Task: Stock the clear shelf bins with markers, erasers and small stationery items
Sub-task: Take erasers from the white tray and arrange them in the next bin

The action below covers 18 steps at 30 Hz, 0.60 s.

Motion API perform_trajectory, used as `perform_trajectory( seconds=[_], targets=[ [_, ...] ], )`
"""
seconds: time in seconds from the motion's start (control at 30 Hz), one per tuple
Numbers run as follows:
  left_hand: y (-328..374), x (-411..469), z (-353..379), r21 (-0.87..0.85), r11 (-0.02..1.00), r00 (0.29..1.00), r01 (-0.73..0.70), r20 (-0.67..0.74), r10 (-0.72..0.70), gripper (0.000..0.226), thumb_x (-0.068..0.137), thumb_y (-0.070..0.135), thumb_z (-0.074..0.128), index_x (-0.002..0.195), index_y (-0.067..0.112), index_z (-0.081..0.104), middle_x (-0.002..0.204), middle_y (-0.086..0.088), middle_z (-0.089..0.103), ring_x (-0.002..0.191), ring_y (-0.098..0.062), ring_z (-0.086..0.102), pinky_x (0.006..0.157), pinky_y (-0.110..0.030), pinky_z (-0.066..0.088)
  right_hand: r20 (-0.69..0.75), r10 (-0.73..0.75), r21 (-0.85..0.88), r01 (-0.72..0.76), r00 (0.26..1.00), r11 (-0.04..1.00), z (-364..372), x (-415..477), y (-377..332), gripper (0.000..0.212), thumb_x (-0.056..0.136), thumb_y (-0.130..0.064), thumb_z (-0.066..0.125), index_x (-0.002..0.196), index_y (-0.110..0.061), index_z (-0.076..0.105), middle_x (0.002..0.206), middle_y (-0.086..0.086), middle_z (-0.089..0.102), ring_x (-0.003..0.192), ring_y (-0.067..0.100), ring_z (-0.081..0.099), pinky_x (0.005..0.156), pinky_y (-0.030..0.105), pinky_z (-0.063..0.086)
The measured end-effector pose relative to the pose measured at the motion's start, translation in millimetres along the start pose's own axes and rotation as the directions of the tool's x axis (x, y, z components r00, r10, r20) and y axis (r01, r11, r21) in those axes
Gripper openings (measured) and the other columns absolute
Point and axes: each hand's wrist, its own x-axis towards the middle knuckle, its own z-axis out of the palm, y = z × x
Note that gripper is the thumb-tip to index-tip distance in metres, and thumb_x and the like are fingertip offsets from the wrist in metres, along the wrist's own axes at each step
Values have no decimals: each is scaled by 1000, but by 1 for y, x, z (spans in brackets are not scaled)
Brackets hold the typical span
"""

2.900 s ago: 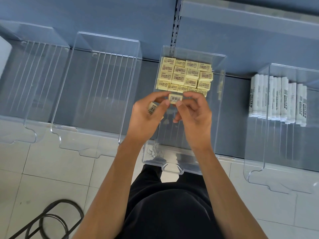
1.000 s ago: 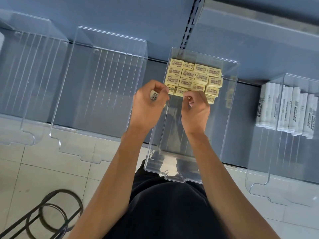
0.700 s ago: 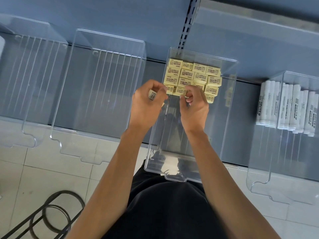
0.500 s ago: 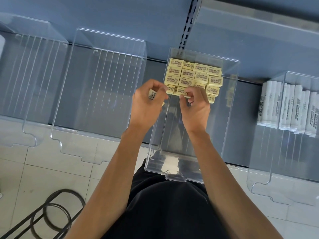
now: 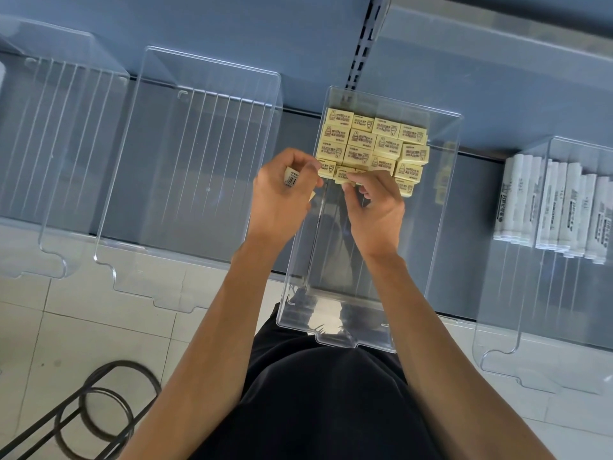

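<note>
Several pale yellow erasers [image 5: 373, 144] lie in rows at the back of the middle clear bin [image 5: 444, 200]. My left hand [image 5: 282, 197] hovers over the bin's left wall, its fingers curled round an eraser [image 5: 292, 176] whose barcode shows. My right hand [image 5: 374, 207] is inside the bin, fingertips pinching an eraser [image 5: 345, 175] at the front edge of the rows. That eraser is mostly hidden by my fingers.
Two clear bins [image 5: 199, 167] with ribbed floors stand to the left on the grey-blue shelf [image 5: 497, 101]. A bin at the right holds several white markers [image 5: 557, 207]. A black wire frame [image 5: 93, 416] stands on the tiled floor at lower left.
Since 2.9 s ago both hands moved forward to the eraser rows. In the last second my right hand stayed at the front row; my left hand kept its eraser.
</note>
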Motion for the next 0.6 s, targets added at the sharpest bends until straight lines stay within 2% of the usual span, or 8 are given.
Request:
perform_trajectory(
  seconds=[0.1, 0.27, 0.37, 0.43, 0.47, 0.53, 0.6],
  targets=[
    [-1, 0, 0, -3, 1000, 1000, -2, -3, 2, 14, 97, 8, 55, 88, 14, 63, 80, -7, 69, 45, -4, 50, 40, -19, 39, -1, 10, 2, -10, 1000, 1000, 3, 5, -4, 5, 82, 0, 72, 84, -4, 69, 89, 9, 67, 80, 23, 65, 64, 29, 58],
    [-2, 0, 0, 2, 1000, 1000, -3, -22, 3, 14, 98, 13, 56, 86, 15, 63, 81, -9, 69, 44, -4, 48, 41, -18, 38, 8, 86, -14, -86, 996, 996, 9, 7, -10, 10, 82, 2, 69, 80, -8, 65, 81, 5, 64, 68, 11, 54, 59, 15, 45],
    [-3, -2, 2, 23, 999, 999, -43, -27, 44, 25, 101, 25, 56, 79, 13, 61, 80, -11, 68, 43, -6, 47, 40, -20, 38, 23, 113, 16, -113, 993, 993, 8, 7, -12, 12, 84, 3, 66, 81, -8, 67, 76, 4, 66, 66, 5, 52, 61, 4, 42],
    [-3, -5, 2, 30, 996, 996, -84, -29, 85, 35, 103, 28, 51, 76, 8, 60, 75, -15, 66, 42, -8, 46, 39, -20, 38, 48, 93, 35, -94, 995, 995, 4, 7, -11, 10, 85, 3, 65, 88, -5, 69, 82, 6, 69, 69, 7, 56, 66, 0, 43],
    [-4, -6, 2, 30, 994, 994, -103, -30, 104, 40, 105, 29, 47, 75, 5, 60, 70, -14, 64, 41, -9, 45, 39, -21, 37, 71, 80, 43, -84, 994, 996, 2, 5, -11, 12, 87, 2, 64, 95, -4, 70, 87, 7, 70, 72, 8, 59, 69, 1, 45],
    [-5, -8, 2, 21, 993, 993, -116, -33, 117, 49, 107, 29, 40, 76, -3, 61, 57, 2, 61, 40, -7, 45, 39, -21, 36, 129, 75, 72, -85, 989, 994, -5, 0, -12, 21, 89, 0, 63, 110, -3, 67, 98, 9, 70, 82, 9, 62, 76, 6, 50],
    [-5, -11, 3, 7, 994, 993, -110, -34, 110, 53, 108, 28, 35, 78, -6, 62, 55, 11, 60, 41, -5, 46, 39, -21, 37, 167, 101, 99, -118, 981, 988, -14, -7, -15, 26, 91, -2, 61, 116, -3, 63, 102, 9, 69, 87, 11, 63, 79, 12, 52]
  ],
)
